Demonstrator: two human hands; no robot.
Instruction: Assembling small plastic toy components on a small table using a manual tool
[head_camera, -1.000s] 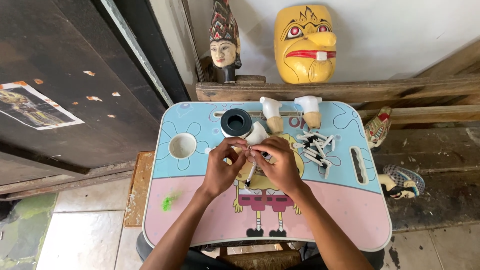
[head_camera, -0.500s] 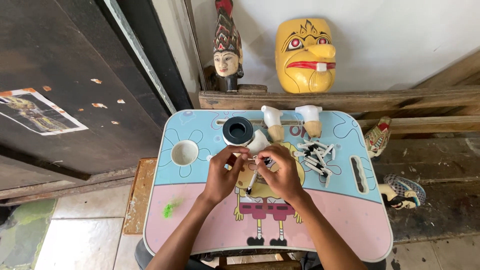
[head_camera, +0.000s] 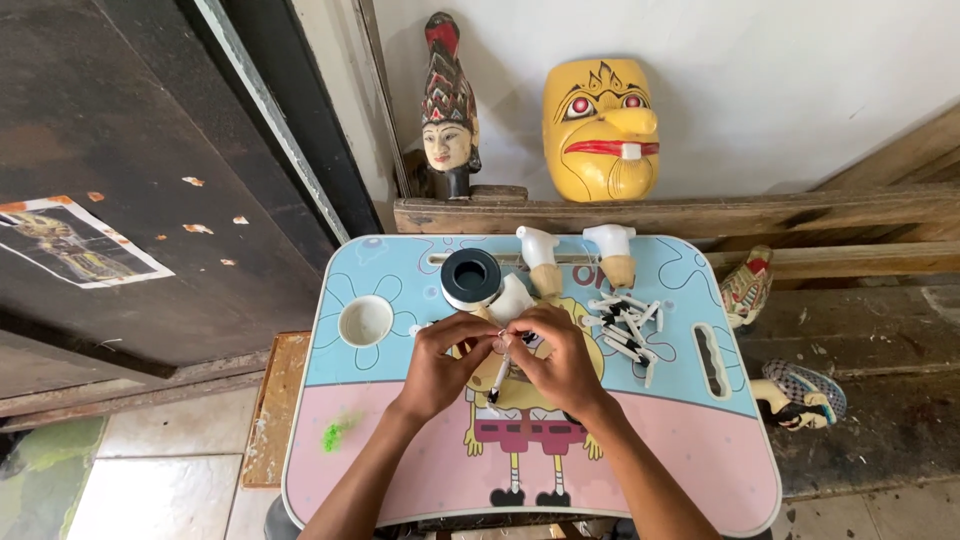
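My left hand (head_camera: 440, 365) and my right hand (head_camera: 560, 360) meet over the middle of a small blue and pink cartoon-printed table (head_camera: 400, 470). Together they pinch a thin black and white stick-like piece (head_camera: 499, 372) that hangs down between the fingers. A white part (head_camera: 512, 298) lies just beyond my fingers, next to a black and white round pot (head_camera: 470, 277). A heap of several black and white small pieces (head_camera: 625, 325) lies to the right of my right hand.
Two white-capped wooden pieces (head_camera: 575, 255) stand at the table's far edge. A white cup hole (head_camera: 365, 321) is at the left, a slot (head_camera: 709, 360) at the right. A carved head (head_camera: 448, 110) and yellow mask (head_camera: 600, 128) rest on a wooden beam; two puppet heads (head_camera: 790, 390) lie right.
The view has shifted so the table sits lower in the frame. My hands stay together on the thin piece, moved only slightly.
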